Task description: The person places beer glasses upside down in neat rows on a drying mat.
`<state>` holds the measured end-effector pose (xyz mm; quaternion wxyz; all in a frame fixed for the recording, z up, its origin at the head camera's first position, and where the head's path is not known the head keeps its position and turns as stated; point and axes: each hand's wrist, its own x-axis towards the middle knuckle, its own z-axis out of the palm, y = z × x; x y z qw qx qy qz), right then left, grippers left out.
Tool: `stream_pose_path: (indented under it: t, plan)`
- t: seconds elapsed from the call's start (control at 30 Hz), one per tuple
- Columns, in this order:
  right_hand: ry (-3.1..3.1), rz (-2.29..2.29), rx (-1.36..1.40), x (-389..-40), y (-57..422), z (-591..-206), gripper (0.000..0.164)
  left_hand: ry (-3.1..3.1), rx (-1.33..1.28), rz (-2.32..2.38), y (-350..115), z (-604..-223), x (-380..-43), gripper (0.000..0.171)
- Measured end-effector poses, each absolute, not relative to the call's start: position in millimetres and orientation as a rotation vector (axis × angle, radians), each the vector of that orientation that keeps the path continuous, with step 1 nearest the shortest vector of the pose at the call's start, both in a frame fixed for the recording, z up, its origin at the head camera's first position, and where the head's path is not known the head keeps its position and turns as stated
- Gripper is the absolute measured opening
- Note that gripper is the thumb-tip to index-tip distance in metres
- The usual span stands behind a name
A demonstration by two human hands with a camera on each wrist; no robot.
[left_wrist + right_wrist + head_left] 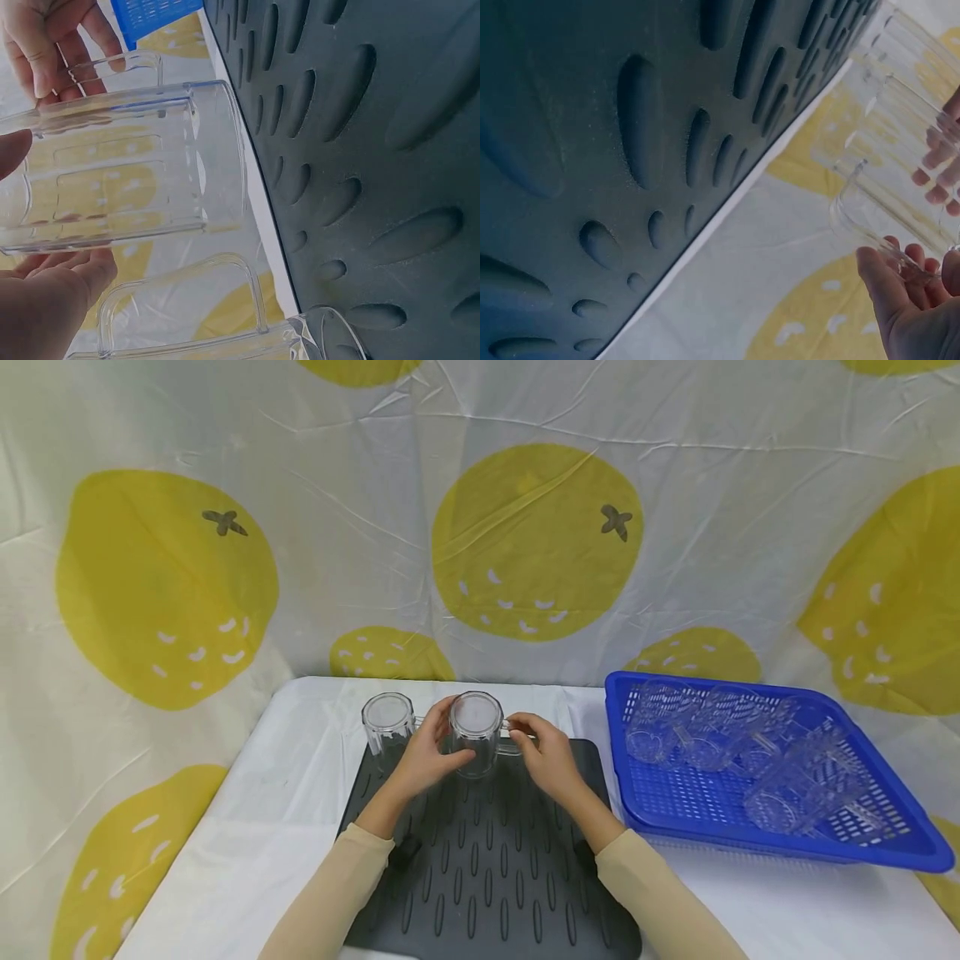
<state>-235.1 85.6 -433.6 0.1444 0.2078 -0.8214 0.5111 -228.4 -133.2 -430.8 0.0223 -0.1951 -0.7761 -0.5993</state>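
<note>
A clear glass mug (476,743) stands vertically between both hands over the far part of a dark grey ridged mat (480,860). My left hand (429,753) holds its body, thumb on the near side and fingers round the far side. At the right, my right hand (546,752) pinches the mug's handle (885,238). A narrow gap shows between the mug's lower end and the mat in the left wrist view. Just left of it, a second glass mug (387,727) stands on the mat's far left corner, its handle (184,281) pointing toward the held mug.
On the right, a blue plastic basket (626,777) contains several clear glass mugs (783,793) lying on their sides. A white cloth (247,852) covers the table. Behind it hangs a white curtain with yellow lemon prints (536,543).
</note>
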Motion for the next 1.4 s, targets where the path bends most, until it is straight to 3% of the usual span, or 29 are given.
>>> stream_pose_path:
  t: [0.6,0.77,1.0,1.4]
  plan:
    - [-2.525,1.401,0.593,-246,82,-442,0.017,-2.420,-0.588,-1.756,-126,-426,-233,0.085]
    - [-2.585,1.428,0.596,-246,87,-440,0.027,-2.435,-0.596,-1.704,-129,-416,-228,0.087]
    - [-2.633,1.281,0.660,-231,99,-432,0.053,-2.447,-0.712,-1.518,-145,-406,-195,0.086]
    - [-2.564,1.259,0.627,-186,128,-416,0.055,-2.625,-0.719,-1.239,-181,-409,-119,0.072]
